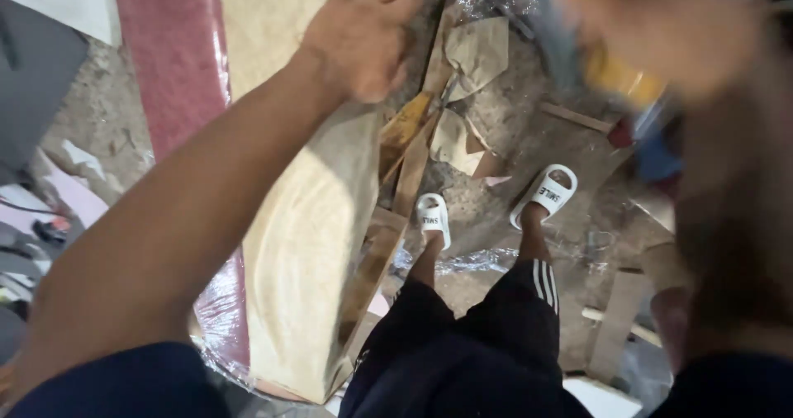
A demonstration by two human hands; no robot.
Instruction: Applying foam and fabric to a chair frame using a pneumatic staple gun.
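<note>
Left hand [363,34] raised over the pale chipboard panel [306,220], fingers spread apart, palm down, holding nothing; can't tell if it touches the board. Panel runs top to bottom at centre-left, its pink plastic-wrapped face [169,54] showing along the left edge. Right hand [661,21] at top right is heavily blurred, finger state can't tell; something yellow [619,75] sits just below it, too blurred to name. 2 white slides [496,207] on the person's feet stand on dusty floor beside wood offcuts [405,162].
</note>
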